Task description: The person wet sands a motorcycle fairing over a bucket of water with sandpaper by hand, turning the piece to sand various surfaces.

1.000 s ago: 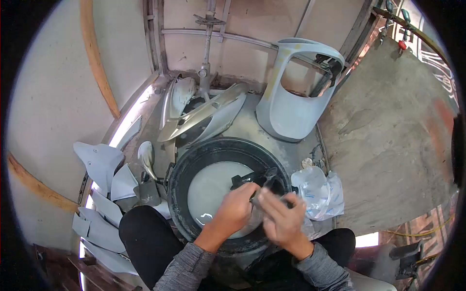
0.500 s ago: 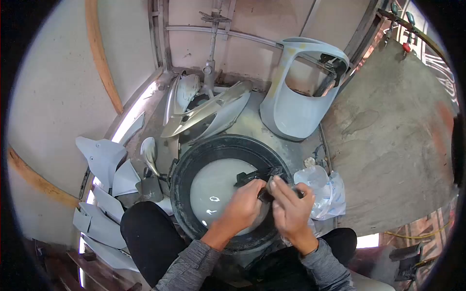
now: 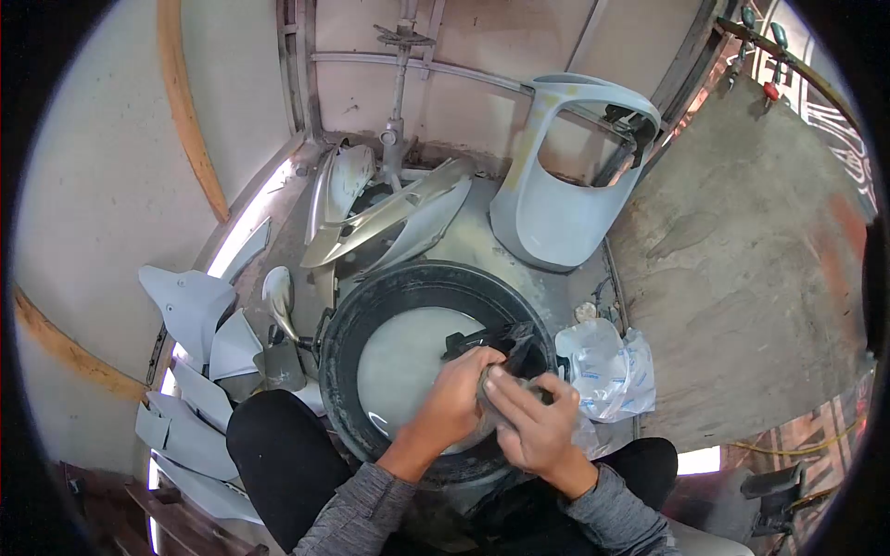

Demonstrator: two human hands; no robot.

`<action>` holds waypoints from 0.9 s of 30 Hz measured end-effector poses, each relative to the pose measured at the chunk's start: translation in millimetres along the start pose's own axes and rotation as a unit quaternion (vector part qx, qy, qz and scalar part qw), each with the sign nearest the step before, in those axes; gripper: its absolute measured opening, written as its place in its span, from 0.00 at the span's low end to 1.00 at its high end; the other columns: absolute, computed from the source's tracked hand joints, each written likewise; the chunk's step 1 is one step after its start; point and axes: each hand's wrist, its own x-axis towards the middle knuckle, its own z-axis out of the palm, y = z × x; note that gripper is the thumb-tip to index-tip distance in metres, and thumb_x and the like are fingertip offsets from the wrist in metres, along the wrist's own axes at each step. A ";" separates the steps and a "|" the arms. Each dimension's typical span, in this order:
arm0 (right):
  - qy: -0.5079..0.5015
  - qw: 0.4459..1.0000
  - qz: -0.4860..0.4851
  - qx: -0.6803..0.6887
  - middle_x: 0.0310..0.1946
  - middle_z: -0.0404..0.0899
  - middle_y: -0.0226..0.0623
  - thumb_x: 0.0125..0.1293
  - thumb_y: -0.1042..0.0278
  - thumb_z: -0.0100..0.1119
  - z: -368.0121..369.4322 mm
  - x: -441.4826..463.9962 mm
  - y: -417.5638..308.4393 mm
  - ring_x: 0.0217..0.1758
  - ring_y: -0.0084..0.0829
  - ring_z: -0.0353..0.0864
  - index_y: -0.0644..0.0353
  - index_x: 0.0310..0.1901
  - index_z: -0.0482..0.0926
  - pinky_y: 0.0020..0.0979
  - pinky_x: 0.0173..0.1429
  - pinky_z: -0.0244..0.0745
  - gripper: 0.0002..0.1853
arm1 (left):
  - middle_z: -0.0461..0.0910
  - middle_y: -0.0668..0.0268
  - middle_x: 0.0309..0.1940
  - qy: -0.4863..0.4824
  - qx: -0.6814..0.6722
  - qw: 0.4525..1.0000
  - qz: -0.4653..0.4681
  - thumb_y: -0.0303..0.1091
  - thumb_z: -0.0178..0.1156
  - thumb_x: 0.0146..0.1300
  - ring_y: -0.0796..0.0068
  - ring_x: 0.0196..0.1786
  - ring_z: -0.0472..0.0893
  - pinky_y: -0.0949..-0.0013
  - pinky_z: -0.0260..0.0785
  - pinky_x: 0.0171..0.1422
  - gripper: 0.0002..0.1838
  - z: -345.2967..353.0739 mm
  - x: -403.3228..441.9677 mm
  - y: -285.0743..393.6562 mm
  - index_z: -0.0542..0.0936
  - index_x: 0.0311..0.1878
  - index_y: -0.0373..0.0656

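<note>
A glossy black plastic part is held over a black tub of cloudy whitish water. My left hand grips the part from the left, its fingers curled round the near edge. Against the part, the fingers of my right hand press a small grey piece that looks like sandpaper; most of it is hidden under the fingers. Both hands nearly touch each other above the tub's right half.
Grey-painted panels lie at the left, near a mirror-like silver piece. Behind the tub are curved gold-silver trim pieces and a large pale-blue fairing. Clear plastic bags sit to the right, beside a grey board.
My right hand has shifted left and slightly down along the black part, and the grey piece under its fingers shows more. My left hand has moved slightly left, still holding the part.
</note>
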 end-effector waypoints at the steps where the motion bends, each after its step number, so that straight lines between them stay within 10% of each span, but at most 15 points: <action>1: 0.006 1.000 -0.014 -0.007 0.60 0.84 0.25 0.52 0.65 0.62 3.3 -2.9 8.1 0.40 0.39 0.77 0.53 0.54 0.86 0.38 0.49 0.70 0.25 | 0.80 0.45 0.43 0.003 -0.009 1.000 -0.006 0.19 0.51 0.58 0.40 0.48 0.80 0.53 0.72 0.54 0.18 0.5 -0.4 -2.5 0.77 0.53 0.31; 27: 0.018 1.000 0.016 -0.005 0.58 0.85 0.29 0.48 0.63 0.62 5.6 4.0 12.2 0.42 0.35 0.77 0.52 0.55 0.86 0.38 0.47 0.73 0.28 | 0.80 0.44 0.41 -0.037 0.014 0.998 -0.051 0.17 0.49 0.56 0.40 0.46 0.80 0.55 0.72 0.51 0.18 -4.5 -2.2 1.4 0.76 0.50 0.32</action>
